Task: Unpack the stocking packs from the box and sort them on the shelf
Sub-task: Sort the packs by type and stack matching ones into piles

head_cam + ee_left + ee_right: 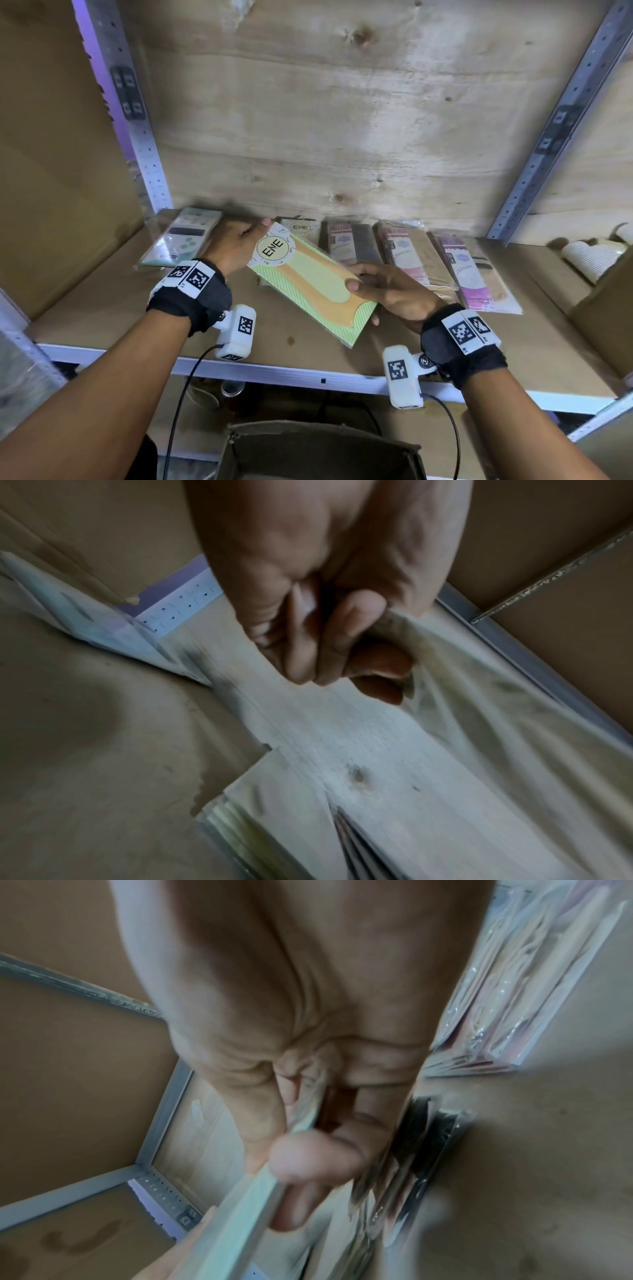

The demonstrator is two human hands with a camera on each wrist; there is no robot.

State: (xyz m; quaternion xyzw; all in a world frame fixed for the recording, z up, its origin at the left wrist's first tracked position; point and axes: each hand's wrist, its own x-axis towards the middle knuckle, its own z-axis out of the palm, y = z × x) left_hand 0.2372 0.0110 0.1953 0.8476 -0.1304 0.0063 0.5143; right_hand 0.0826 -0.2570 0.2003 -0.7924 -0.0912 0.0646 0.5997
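Holding green-yellow pack (310,286) w/ both hands over shelf (102,308); left hand (233,246) pinching far end, right hand (390,291) near end; best squared up, then laid on matching pack (301,228) behind. Left wrist: fingers (346,631) curled on pack edge; blurred. Right wrist: thumb (308,1156) clamped on pack edge, other packs (514,988) just beside; box (318,448) below shelf.

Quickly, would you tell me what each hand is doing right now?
Left hand: grips the top end of the yellow-green stocking pack.
Right hand: pinches the same pack's lower end, thumb on top.
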